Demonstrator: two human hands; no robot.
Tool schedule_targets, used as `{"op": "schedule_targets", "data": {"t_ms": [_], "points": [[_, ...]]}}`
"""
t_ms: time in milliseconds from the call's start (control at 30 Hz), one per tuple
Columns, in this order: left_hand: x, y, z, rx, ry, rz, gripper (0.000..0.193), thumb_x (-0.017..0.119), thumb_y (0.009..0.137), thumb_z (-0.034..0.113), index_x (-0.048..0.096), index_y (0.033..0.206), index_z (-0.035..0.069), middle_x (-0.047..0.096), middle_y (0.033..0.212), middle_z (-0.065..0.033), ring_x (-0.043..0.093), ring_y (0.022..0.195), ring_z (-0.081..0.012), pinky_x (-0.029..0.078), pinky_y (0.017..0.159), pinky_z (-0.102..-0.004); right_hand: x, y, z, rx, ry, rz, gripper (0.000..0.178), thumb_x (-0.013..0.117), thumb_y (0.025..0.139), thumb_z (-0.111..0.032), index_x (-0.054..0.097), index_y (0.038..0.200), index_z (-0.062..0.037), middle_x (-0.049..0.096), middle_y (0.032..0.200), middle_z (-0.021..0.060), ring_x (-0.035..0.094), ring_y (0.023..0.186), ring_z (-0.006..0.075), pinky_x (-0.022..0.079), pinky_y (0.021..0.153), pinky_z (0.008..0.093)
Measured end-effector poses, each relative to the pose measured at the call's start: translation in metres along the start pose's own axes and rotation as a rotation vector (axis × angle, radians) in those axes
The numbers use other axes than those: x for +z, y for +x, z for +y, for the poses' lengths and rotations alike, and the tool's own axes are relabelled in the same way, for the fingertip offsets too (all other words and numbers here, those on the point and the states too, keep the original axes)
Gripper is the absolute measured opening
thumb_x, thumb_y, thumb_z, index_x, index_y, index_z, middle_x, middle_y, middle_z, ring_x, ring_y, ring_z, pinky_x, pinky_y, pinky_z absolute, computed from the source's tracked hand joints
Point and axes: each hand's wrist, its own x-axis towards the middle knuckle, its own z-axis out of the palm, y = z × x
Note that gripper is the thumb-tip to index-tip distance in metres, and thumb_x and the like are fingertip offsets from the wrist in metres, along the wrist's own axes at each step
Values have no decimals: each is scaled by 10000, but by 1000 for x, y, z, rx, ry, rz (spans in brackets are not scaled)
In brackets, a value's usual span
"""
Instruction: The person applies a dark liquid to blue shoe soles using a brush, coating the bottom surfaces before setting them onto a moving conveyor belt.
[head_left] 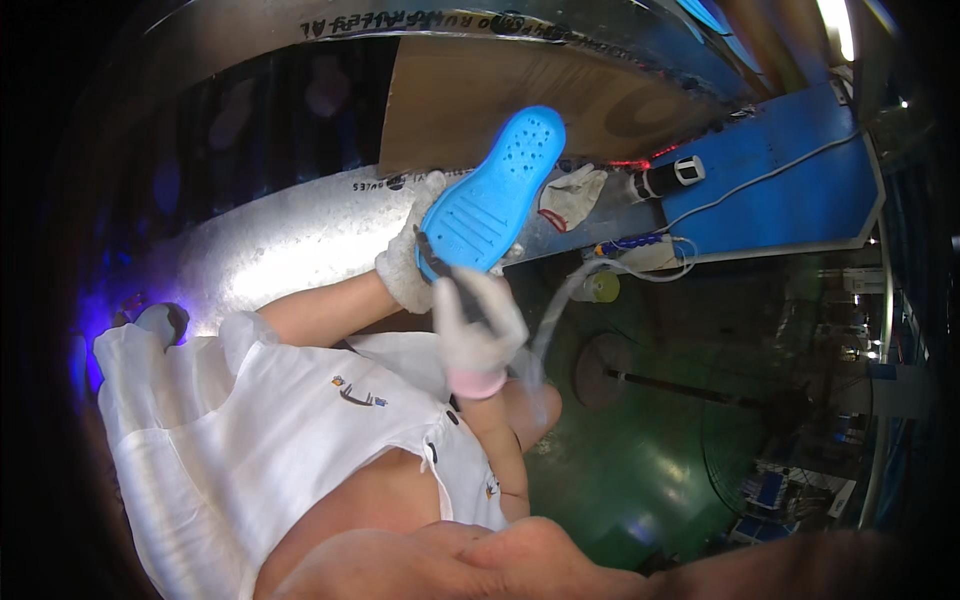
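Observation:
A bright blue shoe sole [490,195] is held up in front of me, tilted, with small holes at its upper end and ridges lower down. My left hand [405,255], in a white knit glove, grips its left edge; some of the fingers are hidden behind it. My right hand [480,325], gloved in white with a pink cuff and blurred by motion, is closed round a slim black tool [440,262]. The tip of this tool lies over the sole's lower left edge. What kind of tool it is, I cannot make out.
Behind the sole stands a brown cardboard sheet [440,100] beside a shiny metal surface [290,250]. A pale glove [575,195] and a black-and-white cylinder [670,178] lie to the right. Farther right are a blue panel [780,170], a pale hose [555,310] and a standing fan [605,370].

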Motion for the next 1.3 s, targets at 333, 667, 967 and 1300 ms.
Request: {"op": "schedule_targets", "data": {"t_ms": [333, 667, 967, 1300], "points": [[23, 11, 41, -354, 185, -141, 826, 446, 929, 741, 521, 1375, 50, 660, 1059, -289, 705, 774, -338, 617, 642, -391, -7, 11, -9, 298, 249, 90, 159, 741, 849, 16, 702, 1004, 22, 725, 917, 36, 665, 775, 127, 542, 742, 291], [-13, 32, 70, -527, 509, 165, 576, 555, 967, 569, 609, 1317, 114, 676, 1239, -124, 681, 1059, -243, 578, 891, -444, -39, 27, 5, -86, 72, -332, 231, 801, 774, -24, 744, 996, -50, 741, 1023, 130, 717, 886, 286, 565, 785, 326], [4, 52, 73, -459, 804, -65, 577, 600, 939, 524, 590, 1337, 106, 656, 1266, -126, 660, 1097, -244, 561, 919, -430, -41, 29, 3, -183, -57, -275, 255, 813, 757, -12, 749, 1000, -55, 748, 1039, 119, 723, 883, 280, 569, 795, 323], [6, 53, 84, -386, 899, -122, 594, 650, 908, 475, 569, 1359, 96, 633, 1296, -128, 636, 1140, -244, 542, 951, -414, -54, 22, -33, -330, -491, -480, 269, 788, 745, 54, 740, 997, -26, 745, 1039, 155, 719, 842, 283, 564, 742, 334]]}}
